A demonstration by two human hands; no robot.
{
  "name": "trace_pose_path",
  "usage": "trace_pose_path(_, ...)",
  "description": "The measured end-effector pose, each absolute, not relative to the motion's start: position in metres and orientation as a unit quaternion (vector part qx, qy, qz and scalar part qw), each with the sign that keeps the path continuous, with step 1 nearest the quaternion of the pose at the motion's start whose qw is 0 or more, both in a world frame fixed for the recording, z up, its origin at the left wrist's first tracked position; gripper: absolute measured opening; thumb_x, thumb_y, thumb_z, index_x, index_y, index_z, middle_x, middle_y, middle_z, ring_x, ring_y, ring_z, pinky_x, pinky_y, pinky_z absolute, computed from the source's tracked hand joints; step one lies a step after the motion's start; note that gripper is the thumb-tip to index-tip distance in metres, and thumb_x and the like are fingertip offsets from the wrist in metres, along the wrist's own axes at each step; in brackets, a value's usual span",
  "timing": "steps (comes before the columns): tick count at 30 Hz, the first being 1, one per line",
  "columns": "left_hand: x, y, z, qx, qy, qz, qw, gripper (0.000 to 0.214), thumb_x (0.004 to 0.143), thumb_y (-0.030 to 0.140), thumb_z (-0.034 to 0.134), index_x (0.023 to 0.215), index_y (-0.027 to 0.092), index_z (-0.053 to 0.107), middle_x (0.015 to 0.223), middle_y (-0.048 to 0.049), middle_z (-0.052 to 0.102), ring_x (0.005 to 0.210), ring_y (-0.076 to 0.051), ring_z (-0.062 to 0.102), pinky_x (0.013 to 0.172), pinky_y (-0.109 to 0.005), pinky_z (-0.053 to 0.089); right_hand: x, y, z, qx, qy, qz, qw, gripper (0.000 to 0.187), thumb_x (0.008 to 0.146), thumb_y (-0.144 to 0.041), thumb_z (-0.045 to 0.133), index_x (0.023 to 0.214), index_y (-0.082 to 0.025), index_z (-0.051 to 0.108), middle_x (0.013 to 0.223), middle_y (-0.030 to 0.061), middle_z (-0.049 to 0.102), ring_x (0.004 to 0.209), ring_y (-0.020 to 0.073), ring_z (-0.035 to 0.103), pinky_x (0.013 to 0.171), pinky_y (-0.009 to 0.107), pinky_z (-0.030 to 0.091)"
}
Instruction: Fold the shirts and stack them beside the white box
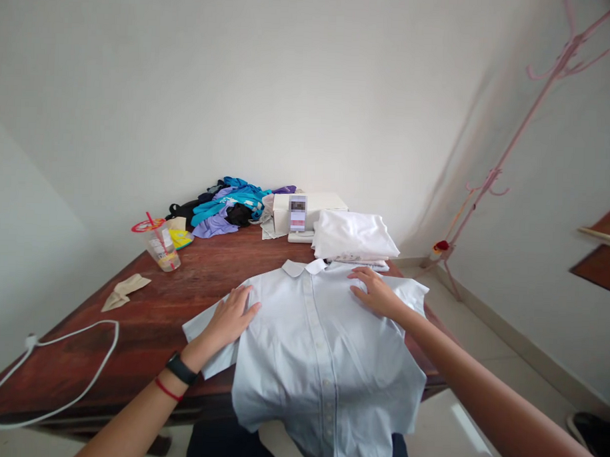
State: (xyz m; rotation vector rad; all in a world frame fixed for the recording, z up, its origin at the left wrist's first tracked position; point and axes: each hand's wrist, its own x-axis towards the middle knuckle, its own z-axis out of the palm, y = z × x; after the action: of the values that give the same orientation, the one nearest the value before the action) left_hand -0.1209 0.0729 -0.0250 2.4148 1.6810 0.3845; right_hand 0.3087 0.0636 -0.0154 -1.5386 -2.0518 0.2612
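Observation:
A pale blue short-sleeved button-up shirt [301, 348] lies front side up, its collar toward the wall and its lower part hanging over the table's near edge. Flat on the shirt by the sleeve at the left rests my left hand [230, 316], fingers stretched out. My right hand [375, 294] lies on the upper right of the shirt near the shoulder, its fingers spread. Neither hand grips the cloth. Just behind the collar sits a stack of folded white clothes [353, 235].
A wooden table [203, 265] stands against the wall. On it are a clothes heap [230, 206], a white box [326, 202], a phone [298, 213], a plastic cup [163, 247], a beige cloth [125, 292] and a white cable [113, 345]. A pink coat rack [523, 133] stands right.

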Motion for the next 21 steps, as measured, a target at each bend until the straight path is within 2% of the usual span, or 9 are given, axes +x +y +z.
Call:
trace_pose_path(3, -0.12, 0.091, -0.018, 0.739, 0.657, 0.14, 0.049, 0.062, 0.101, 0.053, 0.04, 0.149, 0.015, 0.041, 0.155, -0.0201, 0.043, 0.141, -0.038, 0.042, 0.109, -0.054, 0.038, 0.311, 0.078, -0.024, -0.617, -0.746, 0.075, 0.24, 0.036, 0.09, -0.028, 0.056, 0.123, -0.016, 0.065, 0.133, 0.0155, 0.057, 0.124, 0.0296, 0.056, 0.11, 0.042, 0.039)
trace_pose_path(7, -0.124, 0.111, -0.004, 0.745, 0.642, 0.171, 0.052, 0.065, 0.095, 0.053, 0.051, 0.143, 0.01, 0.049, 0.13, -0.0187, 0.064, 0.12, -0.034, 0.061, 0.101, -0.043, 0.046, 0.316, 0.085, -0.032, -0.67, -0.716, 0.051, 0.19, 0.048, 0.091, -0.037, 0.059, 0.135, -0.018, 0.058, 0.141, 0.0172, 0.05, 0.132, 0.0348, 0.048, 0.109, 0.047, 0.037)
trace_pose_path(11, -0.124, 0.116, 0.002, 0.75, 0.622, 0.192, 0.118, 0.062, 0.089, 0.051, 0.059, 0.137, 0.011, 0.057, 0.117, -0.0165, 0.071, 0.107, -0.031, 0.068, 0.092, -0.037, 0.05, 0.319, 0.09, -0.036, -0.7, -0.688, 0.047, 0.183, 0.053, 0.089, -0.044, 0.062, 0.135, -0.02, 0.056, 0.143, 0.0174, 0.047, 0.129, 0.0356, 0.05, 0.105, 0.046, 0.04)
trace_pose_path(14, -0.124, 0.116, 0.004, 0.753, 0.6, 0.216, 0.162, 0.051, 0.084, 0.051, 0.062, 0.12, 0.015, 0.068, 0.114, -0.0143, 0.074, 0.105, -0.031, 0.069, 0.092, -0.037, 0.05, 0.319, 0.094, -0.032, -0.719, -0.671, 0.046, 0.175, 0.054, 0.088, -0.046, 0.063, 0.134, -0.019, 0.055, 0.14, 0.0184, 0.05, 0.124, 0.0349, 0.055, 0.099, 0.044, 0.043)
trace_pose_path(17, -0.135, 0.113, 0.005, 0.756, 0.551, 0.246, 0.256, 0.05, 0.078, 0.057, 0.066, 0.108, 0.017, 0.071, 0.112, -0.0117, 0.075, 0.103, -0.031, 0.069, 0.091, -0.037, 0.052, 0.318, 0.094, -0.024, -0.734, -0.66, 0.031, 0.16, 0.059, 0.087, -0.047, 0.063, 0.139, -0.019, 0.051, 0.135, 0.0188, 0.057, 0.119, 0.0354, 0.059, 0.093, 0.043, 0.045)
trace_pose_path(19, -0.15, 0.109, 0.006, 0.751, 0.529, 0.243, 0.313, 0.052, 0.074, 0.059, 0.069, 0.105, 0.017, 0.072, 0.11, -0.011, 0.076, 0.102, -0.031, 0.07, 0.091, -0.037, 0.053, 0.317, 0.092, -0.019, -0.731, -0.666, 0.03, 0.145, 0.053, 0.09, -0.045, 0.061, 0.135, -0.017, 0.054, 0.122, 0.0179, 0.066, 0.112, 0.0349, 0.063, 0.087, 0.04, 0.045)
trace_pose_path(21, -0.169, 0.102, 0.009, 0.748, 0.527, 0.23, 0.332, 0.053, 0.072, 0.058, 0.071, 0.104, 0.016, 0.072, 0.11, -0.0109, 0.076, 0.103, -0.032, 0.07, 0.093, -0.038, 0.053, 0.313, 0.09, -0.016, -0.718, -0.683, 0.039, 0.131, 0.037, 0.093, -0.041, 0.057, 0.12, -0.016, 0.064, 0.108, 0.0152, 0.072, 0.102, 0.0329, 0.067, 0.081, 0.036, 0.044)
